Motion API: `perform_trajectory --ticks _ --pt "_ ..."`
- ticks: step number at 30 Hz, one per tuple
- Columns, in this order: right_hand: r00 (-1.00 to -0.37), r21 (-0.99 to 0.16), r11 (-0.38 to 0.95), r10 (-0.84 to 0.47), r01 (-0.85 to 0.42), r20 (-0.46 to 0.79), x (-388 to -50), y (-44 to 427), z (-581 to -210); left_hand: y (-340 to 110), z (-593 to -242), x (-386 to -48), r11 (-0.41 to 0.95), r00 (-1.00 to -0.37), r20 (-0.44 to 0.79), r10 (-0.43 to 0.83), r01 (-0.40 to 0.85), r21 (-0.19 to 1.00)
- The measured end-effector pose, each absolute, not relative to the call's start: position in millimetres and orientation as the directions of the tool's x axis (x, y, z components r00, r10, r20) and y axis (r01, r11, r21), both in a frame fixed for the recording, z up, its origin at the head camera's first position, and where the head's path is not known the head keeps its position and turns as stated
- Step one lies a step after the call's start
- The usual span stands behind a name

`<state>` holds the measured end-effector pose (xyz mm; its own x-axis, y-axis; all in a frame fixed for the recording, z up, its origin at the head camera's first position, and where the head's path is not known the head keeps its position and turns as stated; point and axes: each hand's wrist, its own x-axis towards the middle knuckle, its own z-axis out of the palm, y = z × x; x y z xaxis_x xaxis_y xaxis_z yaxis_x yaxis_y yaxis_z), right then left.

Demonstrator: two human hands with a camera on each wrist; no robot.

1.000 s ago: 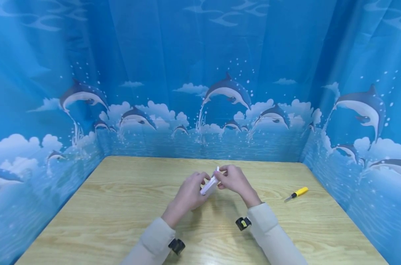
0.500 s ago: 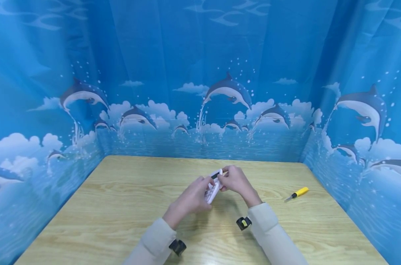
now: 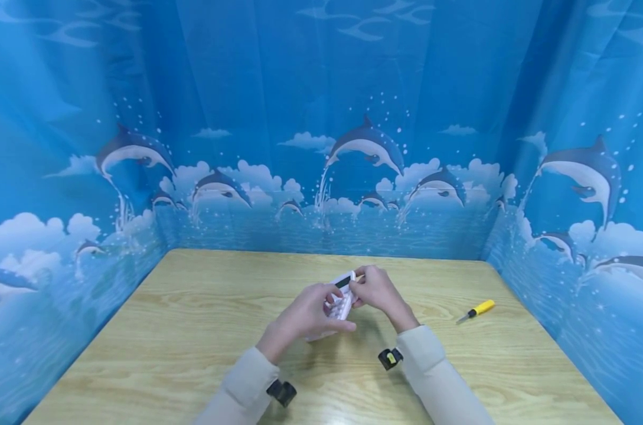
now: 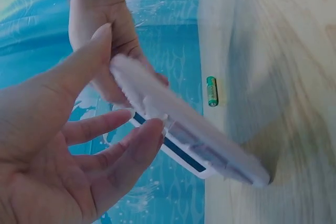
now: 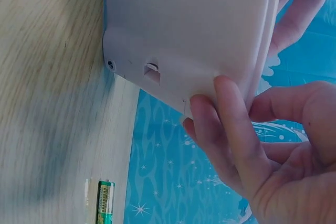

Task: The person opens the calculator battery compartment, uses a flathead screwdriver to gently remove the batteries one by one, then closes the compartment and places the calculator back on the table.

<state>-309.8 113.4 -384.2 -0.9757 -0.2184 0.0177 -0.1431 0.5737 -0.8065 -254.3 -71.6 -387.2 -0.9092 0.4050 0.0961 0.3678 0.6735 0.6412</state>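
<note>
A white calculator [image 3: 345, 304] with a dark display is tilted above the middle of the table. My right hand [image 3: 375, 289] pinches its upper right corner, thumb on the front and fingers on the back. My left hand [image 3: 310, 310] is at the key side, thumb stretched out straight; in the left wrist view its fingers [image 4: 118, 156] reach loosely to the calculator's face, apparently touching it. The calculator's back [image 5: 184, 19] fills much of the right wrist view, with a screw hole [image 5: 110, 65] and a small recess [image 5: 152, 73]. Whether its lower edge touches the table cannot be told.
A green battery [image 4: 212, 91] lies on the wooden table [image 3: 220, 295] beyond the calculator. To the right is a screwdriver [image 3: 476, 311] with a yellow handle. A blue dolphin-print curtain [image 3: 321, 118] surrounds the table on the back and sides.
The calculator has turned from nearly edge-on to show its keys and display. My left hand has loosened and its thumb has swung outward; my right hand keeps its pinch.
</note>
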Motion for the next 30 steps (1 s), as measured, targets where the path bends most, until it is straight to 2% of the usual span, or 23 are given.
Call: perform_trajectory --ticks 6,14,30 --pt "-0.972 -0.800 0.582 -0.233 -0.147 0.010 -310 115 -382 -82 -384 -260 0.679 -0.930 0.078 0.358 0.317 0.662" --pt "-0.966 -0.808 0.574 -0.257 -0.133 -0.024 -309 112 -381 -98 -385 -267 0.721 -0.976 -0.035 0.217 0.136 0.679" --pt "-0.953 -0.814 0.563 -0.302 -0.144 -0.040 -304 110 -378 -110 -395 -271 0.732 -0.976 -0.151 0.156 0.012 0.682"
